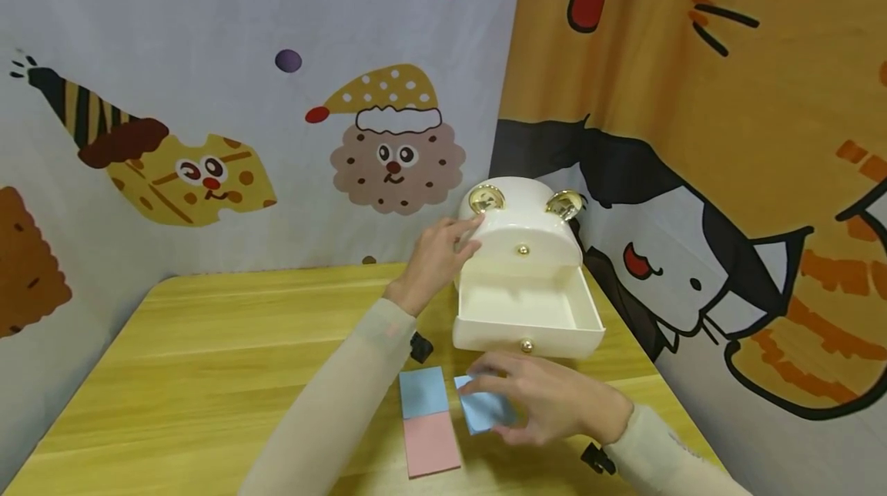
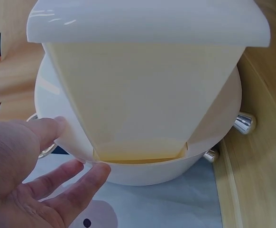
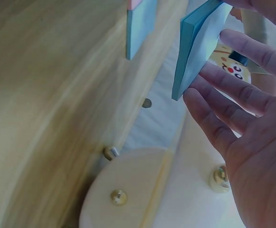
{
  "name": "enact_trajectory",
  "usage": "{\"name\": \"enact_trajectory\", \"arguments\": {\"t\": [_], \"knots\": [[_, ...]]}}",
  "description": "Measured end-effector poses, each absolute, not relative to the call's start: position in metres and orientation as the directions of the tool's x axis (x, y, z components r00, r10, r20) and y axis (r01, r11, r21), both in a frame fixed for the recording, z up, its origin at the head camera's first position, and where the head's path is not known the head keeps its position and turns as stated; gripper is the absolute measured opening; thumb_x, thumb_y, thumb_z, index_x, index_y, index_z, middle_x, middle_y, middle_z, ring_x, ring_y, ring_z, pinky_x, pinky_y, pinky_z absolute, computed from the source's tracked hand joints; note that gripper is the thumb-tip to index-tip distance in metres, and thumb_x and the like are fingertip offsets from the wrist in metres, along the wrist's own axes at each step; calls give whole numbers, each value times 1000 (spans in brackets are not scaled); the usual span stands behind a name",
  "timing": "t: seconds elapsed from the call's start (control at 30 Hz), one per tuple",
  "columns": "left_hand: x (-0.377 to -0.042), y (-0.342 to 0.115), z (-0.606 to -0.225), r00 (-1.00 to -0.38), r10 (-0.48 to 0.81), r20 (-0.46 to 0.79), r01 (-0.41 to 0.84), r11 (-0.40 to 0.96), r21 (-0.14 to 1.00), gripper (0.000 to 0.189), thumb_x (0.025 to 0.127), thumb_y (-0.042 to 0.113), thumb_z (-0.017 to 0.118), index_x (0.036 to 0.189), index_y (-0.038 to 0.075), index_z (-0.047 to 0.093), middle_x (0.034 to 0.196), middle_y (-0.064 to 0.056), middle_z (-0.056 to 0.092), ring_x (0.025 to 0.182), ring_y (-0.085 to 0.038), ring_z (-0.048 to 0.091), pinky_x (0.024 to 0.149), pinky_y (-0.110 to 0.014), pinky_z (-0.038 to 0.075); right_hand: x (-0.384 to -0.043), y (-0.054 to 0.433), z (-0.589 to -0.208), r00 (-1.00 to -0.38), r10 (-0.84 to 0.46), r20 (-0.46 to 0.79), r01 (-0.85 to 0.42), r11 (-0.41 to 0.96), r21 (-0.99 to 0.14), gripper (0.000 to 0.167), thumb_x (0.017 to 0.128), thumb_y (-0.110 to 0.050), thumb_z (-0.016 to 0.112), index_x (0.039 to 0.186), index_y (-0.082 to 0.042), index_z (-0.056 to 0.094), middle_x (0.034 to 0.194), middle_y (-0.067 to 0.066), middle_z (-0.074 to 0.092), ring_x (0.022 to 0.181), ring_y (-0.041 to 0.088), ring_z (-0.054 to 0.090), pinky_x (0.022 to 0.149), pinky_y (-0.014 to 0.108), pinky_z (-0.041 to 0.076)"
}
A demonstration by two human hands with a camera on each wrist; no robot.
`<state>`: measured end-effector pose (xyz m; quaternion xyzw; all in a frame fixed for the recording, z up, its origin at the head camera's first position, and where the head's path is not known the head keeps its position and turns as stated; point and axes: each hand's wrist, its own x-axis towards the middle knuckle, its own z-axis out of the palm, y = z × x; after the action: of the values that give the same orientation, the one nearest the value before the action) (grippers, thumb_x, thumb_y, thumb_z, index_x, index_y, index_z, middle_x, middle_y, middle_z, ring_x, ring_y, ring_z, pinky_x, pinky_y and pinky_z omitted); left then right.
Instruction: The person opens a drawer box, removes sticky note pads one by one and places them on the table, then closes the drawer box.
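Observation:
A white bear-shaped storage box [image 1: 523, 211] with gold ears stands at the back right of the table, its lower drawer [image 1: 527, 311] pulled out and nothing inside it. My left hand [image 1: 436, 257] touches the box's left side near an ear, thumb and fingers spread in the left wrist view. In front of the drawer, my right hand [image 1: 547, 396] pinches a blue sticky note pad [image 3: 202, 47] by its edges, tilted in the right wrist view. Left of it lie another blue sticky note pad [image 1: 424, 392] and a pink sticky note pad [image 1: 431, 444], edge to edge.
The wooden table [image 1: 208, 373] meets a patterned cloth [image 1: 388, 18] at the back and right. Gold knobs [image 1: 527, 346] stick out from the drawer fronts. A small black wrist-strap piece [image 1: 420, 347] shows beside the left sleeve.

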<state>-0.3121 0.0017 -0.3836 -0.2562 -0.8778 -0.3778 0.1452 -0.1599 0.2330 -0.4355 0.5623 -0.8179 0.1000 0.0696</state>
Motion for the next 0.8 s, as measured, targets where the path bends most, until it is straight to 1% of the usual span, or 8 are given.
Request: {"name": "enact_trajectory", "arguments": {"t": [0.27, 0.37, 0.5, 0.63, 0.8], "knots": [[-313, 1, -385, -833, 335, 440, 549, 588, 593, 52, 117, 29, 75, 167, 24, 65, 136, -20, 77, 111, -31, 73, 95, -47, 66, -159, 230, -448, -389, -908, 156, -920, 376, -107, 66, 90, -37, 99, 150, -27, 73, 148, 2, 71, 130, 15, 72, 109, 29, 65], [-312, 2, -384, -835, 338, 435, 548, 589, 594, 52, 117, 28, 74, 168, 24, 64, 137, -21, 77, 112, -32, 74, 96, -48, 66, -159, 230, -452, -402, -907, 128, -914, 387, -123, 63, 91, -38, 97, 148, -28, 74, 148, 1, 71, 129, 14, 73, 109, 29, 65], [-312, 2, -384, -834, 338, 437, 549, 585, 597, 52, 117, 27, 74, 168, 23, 64, 132, -20, 76, 110, -31, 73, 94, -46, 66, -160, 231, -458, -414, -906, 91, -907, 401, -132, 59, 94, -39, 95, 148, -29, 74, 148, 0, 71, 129, 13, 73, 110, 30, 65], [-312, 2, -383, -832, 338, 440, 552, 584, 595, 52, 117, 27, 74, 167, 23, 64, 127, -19, 76, 106, -30, 72, 91, -44, 65, -162, 230, -464, -421, -905, 53, -902, 412, -133, 56, 97, -42, 93, 148, -29, 74, 147, -1, 71, 127, 11, 72, 108, 27, 64], [-310, 2, -383, -833, 339, 438, 551, 585, 594, 52, 117, 27, 75, 167, 22, 64, 128, -19, 76, 107, -30, 72, 90, -44, 65, -161, 228, -471, -426, -904, 24, -896, 418, -152, 53, 99, -42, 93, 146, -29, 74, 144, -2, 71, 123, 8, 71, 105, 25, 64]]}}
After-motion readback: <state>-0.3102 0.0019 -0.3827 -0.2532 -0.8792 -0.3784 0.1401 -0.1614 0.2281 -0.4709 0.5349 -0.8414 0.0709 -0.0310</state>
